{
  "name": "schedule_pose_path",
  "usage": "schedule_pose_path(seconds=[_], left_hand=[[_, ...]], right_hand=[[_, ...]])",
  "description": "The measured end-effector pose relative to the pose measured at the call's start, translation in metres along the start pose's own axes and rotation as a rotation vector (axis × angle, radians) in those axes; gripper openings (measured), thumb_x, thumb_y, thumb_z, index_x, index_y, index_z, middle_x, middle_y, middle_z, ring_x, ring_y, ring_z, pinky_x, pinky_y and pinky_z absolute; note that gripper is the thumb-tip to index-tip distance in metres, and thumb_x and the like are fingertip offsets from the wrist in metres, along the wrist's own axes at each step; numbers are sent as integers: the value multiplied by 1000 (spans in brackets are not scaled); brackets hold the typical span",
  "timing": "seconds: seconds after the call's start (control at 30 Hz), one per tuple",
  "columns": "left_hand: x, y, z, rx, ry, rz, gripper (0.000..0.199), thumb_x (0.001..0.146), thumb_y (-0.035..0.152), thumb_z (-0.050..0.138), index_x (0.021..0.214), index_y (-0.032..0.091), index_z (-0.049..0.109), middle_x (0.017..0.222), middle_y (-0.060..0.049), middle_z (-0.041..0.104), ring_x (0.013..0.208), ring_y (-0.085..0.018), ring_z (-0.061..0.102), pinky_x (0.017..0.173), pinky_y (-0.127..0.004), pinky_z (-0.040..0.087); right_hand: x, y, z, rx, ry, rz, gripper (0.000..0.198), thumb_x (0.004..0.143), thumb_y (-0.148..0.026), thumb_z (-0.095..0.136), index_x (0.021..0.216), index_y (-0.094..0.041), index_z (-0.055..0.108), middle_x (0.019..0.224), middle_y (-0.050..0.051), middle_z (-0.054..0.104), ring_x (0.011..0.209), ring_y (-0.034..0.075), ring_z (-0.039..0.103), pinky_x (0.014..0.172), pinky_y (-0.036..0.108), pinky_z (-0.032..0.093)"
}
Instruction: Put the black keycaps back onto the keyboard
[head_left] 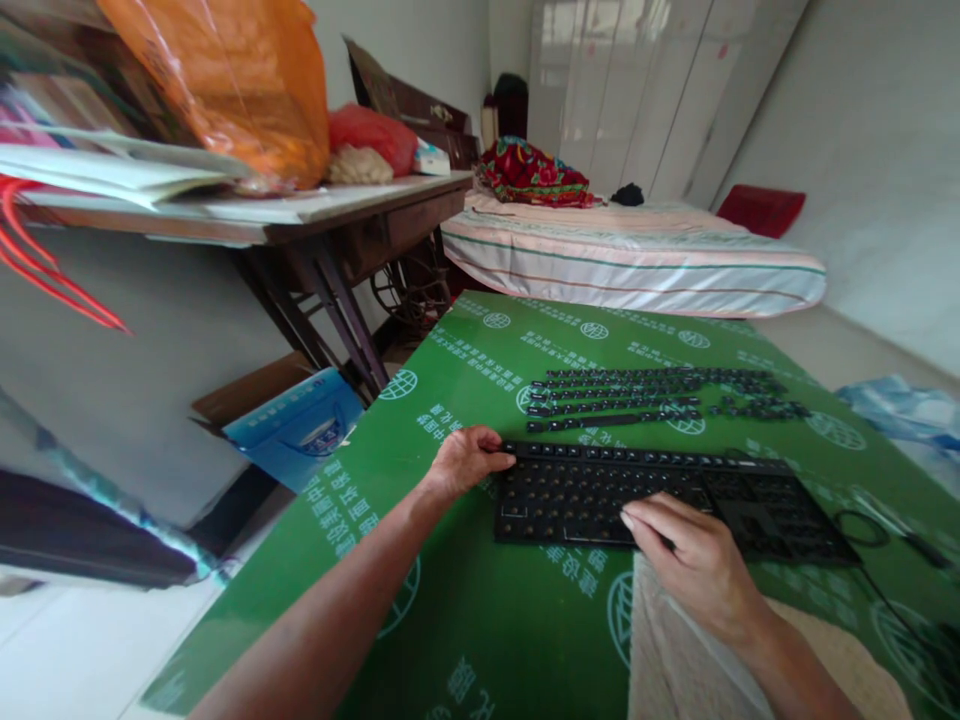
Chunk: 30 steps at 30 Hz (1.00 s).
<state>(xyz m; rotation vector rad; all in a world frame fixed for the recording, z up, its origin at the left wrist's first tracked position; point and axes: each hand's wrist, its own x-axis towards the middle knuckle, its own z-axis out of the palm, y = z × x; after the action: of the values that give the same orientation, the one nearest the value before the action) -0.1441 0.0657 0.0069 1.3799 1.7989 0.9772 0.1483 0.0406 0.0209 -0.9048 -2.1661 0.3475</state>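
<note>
A black keyboard [600, 490] lies on the green table, most of its main section bare of keycaps, with a row of keys along its top edge. My left hand [466, 460] is closed at the keyboard's upper left corner, thumb and fingers gripping it. Over the keyboard's lower edge, my right hand [686, 550] is closed with thumb and forefinger pinched together; whatever they may hold is too small to make out. Loose black keycaps [615, 395] lie in rows beyond the keyboard. A beige cloth [667, 650] lies under my right wrist and forearm.
The green table [300, 620] carries white printed lettering. A cable [862, 530] and a thin tool [900, 525] lie right of the keyboard. To the left stands a desk [360, 215] with an orange bag [247, 90]. A bed [637, 250] is behind the table.
</note>
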Motion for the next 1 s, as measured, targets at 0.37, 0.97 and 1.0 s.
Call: schedule_pose_path(seconds=[0.37, 0.97, 1.0], left_hand=[[-5, -4, -5, -113, -30, 38, 42, 61, 42, 70, 92, 15, 65, 81, -6, 70, 71, -19, 65, 62, -30, 51], [-13, -5, -7, -23, -20, 121, 28, 69, 35, 65, 91, 18, 67, 78, -3, 68, 67, -17, 64, 64, -27, 50], [-14, -5, -8, -22, -19, 119, 28, 70, 35, 65, 91, 18, 67, 78, -3, 68, 68, -17, 64, 65, -27, 50]], right_hand=[[32, 5, 5, -19, -84, 18, 22, 90, -24, 49, 83, -22, 70, 75, 3, 67, 64, 12, 61, 64, 21, 50], [152, 36, 47, -260, -300, 38, 20, 86, -25, 51, 82, -24, 70, 78, 0, 65, 68, 13, 59, 65, 23, 43], [163, 43, 48, -330, -322, 64, 18, 86, -25, 52, 83, -24, 70, 82, 1, 65, 71, 13, 59, 66, 23, 42]])
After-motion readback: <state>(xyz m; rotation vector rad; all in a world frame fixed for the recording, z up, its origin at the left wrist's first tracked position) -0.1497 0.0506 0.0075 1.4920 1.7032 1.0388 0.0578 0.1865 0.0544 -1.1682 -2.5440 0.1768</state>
